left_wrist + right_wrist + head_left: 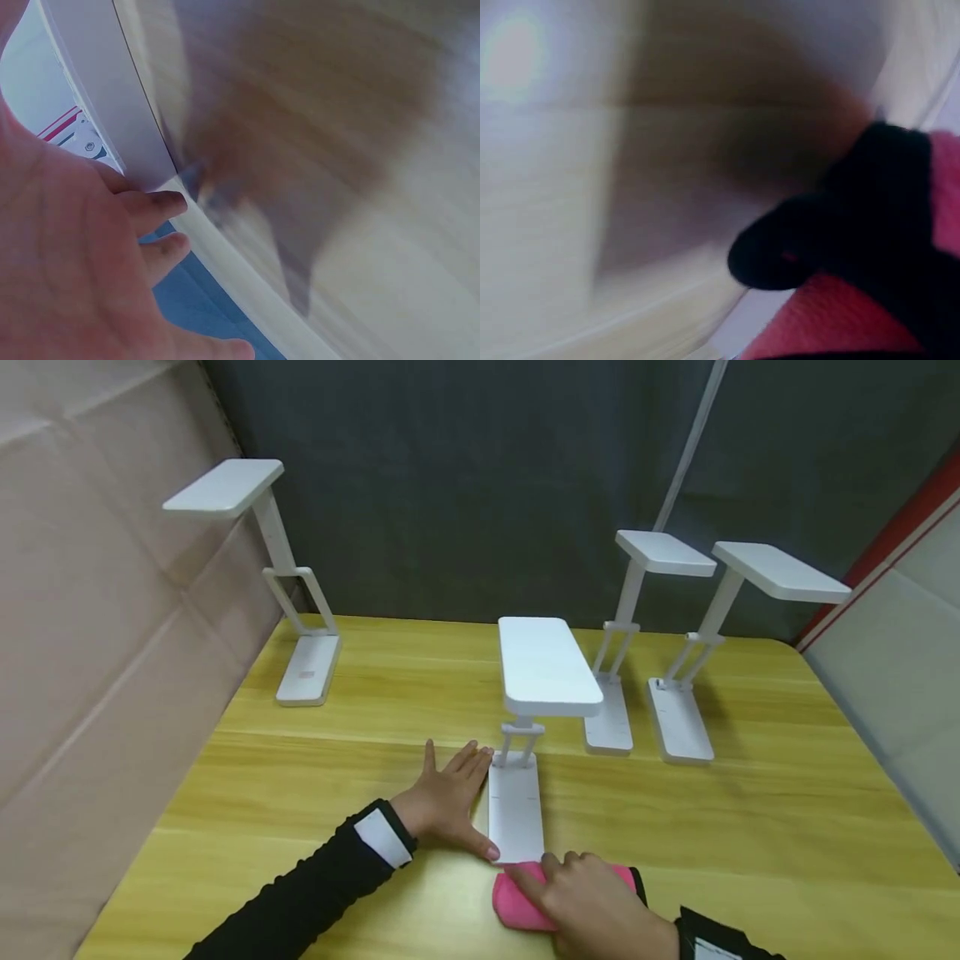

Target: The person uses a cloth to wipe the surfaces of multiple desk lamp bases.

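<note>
A white folding desk lamp (pixel 551 664) stands upright at the middle of the table, its flat head tilted above two thin struts. My left hand (pixel 450 802) spreads along the left side of the lamp's base (pixel 515 814), fingers straight, fingertips and thumb against its edge; the left wrist view shows the palm beside that edge. At the front end of the base, my right hand (pixel 596 902) grips a pink fuzzy pad with black trim (pixel 516 906) from above. The pad's black trim (pixel 870 202) fills much of the right wrist view, where the fingers are hidden.
Two more white lamps, one (pixel 663 556) and another (pixel 780 572), stand at the back right. A third (pixel 228 489) stands at the back left. Beige sheeting (pixel 97 610) borders the wooden table (pixel 420 677) on the left; a dark panel (pixel 420 485) rises behind.
</note>
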A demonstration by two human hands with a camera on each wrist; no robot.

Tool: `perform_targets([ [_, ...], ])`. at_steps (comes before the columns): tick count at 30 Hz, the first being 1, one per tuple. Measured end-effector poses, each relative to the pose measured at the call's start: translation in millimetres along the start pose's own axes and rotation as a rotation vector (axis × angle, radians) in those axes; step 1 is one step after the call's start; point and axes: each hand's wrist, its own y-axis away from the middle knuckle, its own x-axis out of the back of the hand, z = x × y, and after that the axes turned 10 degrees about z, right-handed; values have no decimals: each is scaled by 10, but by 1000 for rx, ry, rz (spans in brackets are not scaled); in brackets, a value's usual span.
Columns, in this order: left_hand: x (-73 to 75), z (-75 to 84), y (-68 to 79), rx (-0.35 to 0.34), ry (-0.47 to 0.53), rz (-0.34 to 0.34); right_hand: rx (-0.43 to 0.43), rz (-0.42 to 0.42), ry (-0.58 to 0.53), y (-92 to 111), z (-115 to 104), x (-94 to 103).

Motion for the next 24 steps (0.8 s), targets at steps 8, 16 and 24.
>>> perform_targets([
  [8, 18, -31, 9, 5, 2, -14, -93, -63, -84, 202, 183, 113],
  [16, 16, -20, 12, 5, 3, -11, 153, 148, 6, -87, -33, -93],
  [24, 1, -13, 3, 0, 27, -6, -2, 107, -16, 8, -19, -120],
])
